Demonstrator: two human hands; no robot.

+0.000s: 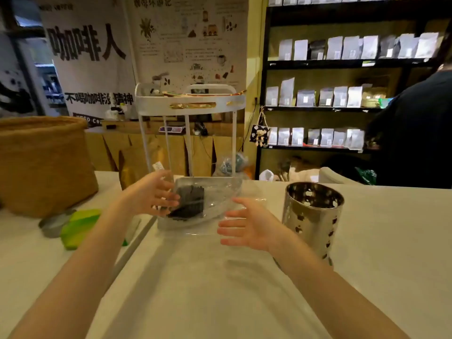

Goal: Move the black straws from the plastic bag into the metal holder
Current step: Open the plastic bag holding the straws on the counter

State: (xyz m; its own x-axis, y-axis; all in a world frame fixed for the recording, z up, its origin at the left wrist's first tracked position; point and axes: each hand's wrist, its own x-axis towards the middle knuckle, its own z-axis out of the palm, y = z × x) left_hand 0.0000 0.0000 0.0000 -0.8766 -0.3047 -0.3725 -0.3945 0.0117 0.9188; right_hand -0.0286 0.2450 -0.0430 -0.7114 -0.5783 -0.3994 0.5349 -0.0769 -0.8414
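A clear plastic bag (220,192) lies on the white table, at the middle far side. A bundle of black straws (189,201) shows through it. My left hand (151,192) is at the bag's left end, fingers spread and touching the plastic over the straws. My right hand (247,226) hovers at the bag's near right corner, fingers spread, holding nothing. The metal holder (313,216), a shiny perforated cylinder, stands upright to the right of my right hand and looks empty at its rim.
A large brown woven basket (41,162) stands at the far left. A green and grey object (73,226) lies left of my left arm. A white rack (188,104) rises behind the bag. A person in dark clothes (415,133) stands at the far right.
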